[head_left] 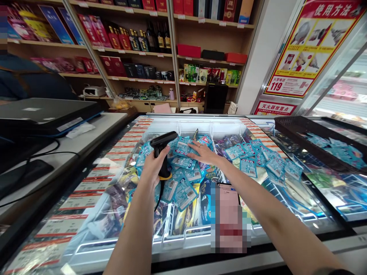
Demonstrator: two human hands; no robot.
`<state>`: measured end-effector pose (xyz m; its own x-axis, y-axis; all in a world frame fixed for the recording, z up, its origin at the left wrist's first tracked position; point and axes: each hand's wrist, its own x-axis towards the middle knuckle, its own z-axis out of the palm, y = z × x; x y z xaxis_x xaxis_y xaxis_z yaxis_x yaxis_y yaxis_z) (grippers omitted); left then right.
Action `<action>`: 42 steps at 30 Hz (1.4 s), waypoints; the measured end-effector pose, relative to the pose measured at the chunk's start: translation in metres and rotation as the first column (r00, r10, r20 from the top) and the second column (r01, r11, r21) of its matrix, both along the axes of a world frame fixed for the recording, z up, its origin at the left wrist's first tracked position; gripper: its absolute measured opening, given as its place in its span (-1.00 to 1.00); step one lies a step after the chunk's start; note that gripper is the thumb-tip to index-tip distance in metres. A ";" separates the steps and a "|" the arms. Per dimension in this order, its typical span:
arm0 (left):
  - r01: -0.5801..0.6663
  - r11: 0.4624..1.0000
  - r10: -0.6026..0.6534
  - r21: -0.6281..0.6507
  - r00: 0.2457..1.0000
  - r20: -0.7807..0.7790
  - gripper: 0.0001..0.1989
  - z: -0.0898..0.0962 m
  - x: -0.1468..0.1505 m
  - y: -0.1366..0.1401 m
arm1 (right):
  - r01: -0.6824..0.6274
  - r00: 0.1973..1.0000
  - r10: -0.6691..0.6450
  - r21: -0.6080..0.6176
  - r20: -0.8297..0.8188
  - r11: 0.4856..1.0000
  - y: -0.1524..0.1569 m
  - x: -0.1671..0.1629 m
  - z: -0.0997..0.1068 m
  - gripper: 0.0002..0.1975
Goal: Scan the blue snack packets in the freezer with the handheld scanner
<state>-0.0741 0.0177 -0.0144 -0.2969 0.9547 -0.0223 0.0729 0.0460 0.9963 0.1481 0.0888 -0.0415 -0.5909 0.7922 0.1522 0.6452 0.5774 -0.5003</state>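
My left hand (153,164) is wrapped round the grip of a black barcode scanner (163,139), whose head points up and to the right. From the scanner's base a cable hangs down toward me. My right hand (205,153) has its fingers spread over a pile of small light-blue packets (183,147), with fingertips touching the upper ones. Several packets lie with printed barcodes facing up, such as the packet (185,194) nearer me. A second group of the same blue packets (265,156) lies to the right. Below my right forearm lies a phone (229,217), its screen blurred out.
Beneath everything is a glass-topped chest freezer (94,229) holding bagged goods in wire baskets. A dark tray (321,149) at right holds more blue packets. On the left counter (94,131) sits a black device (46,112) with cables. Stocked shelves (155,53) stand behind.
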 end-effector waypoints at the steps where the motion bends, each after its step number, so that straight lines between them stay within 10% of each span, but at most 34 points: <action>1: 0.030 1.000 -0.030 -0.004 0.999 0.010 -0.36 -0.001 0.004 0.001 | 0.001 1.000 -0.001 0.014 0.007 1.000 -0.001 0.004 0.000 -0.24; 15: 0.220 0.974 -0.219 -0.052 0.976 0.013 -0.39 0.003 0.044 0.008 | 0.199 0.971 -0.200 -0.016 -0.130 0.980 -0.011 0.077 -0.002 -0.19; 29: 0.251 0.968 -0.252 -0.024 0.958 -0.135 -0.45 0.013 0.052 0.001 | 0.506 0.845 -0.505 -0.042 -0.175 0.862 0.003 0.059 -0.008 -0.42; 38: 0.313 0.949 -0.284 0.025 0.889 -0.359 -0.50 0.023 0.061 -0.005 | 0.500 0.339 -0.574 -0.375 -0.745 0.781 -0.015 0.095 0.002 -0.51; 42: 0.365 0.931 -0.337 0.005 0.865 -0.373 -0.52 0.026 0.062 -0.003 | 0.406 0.275 -0.626 -0.502 -0.730 0.763 -0.038 0.112 0.002 -0.49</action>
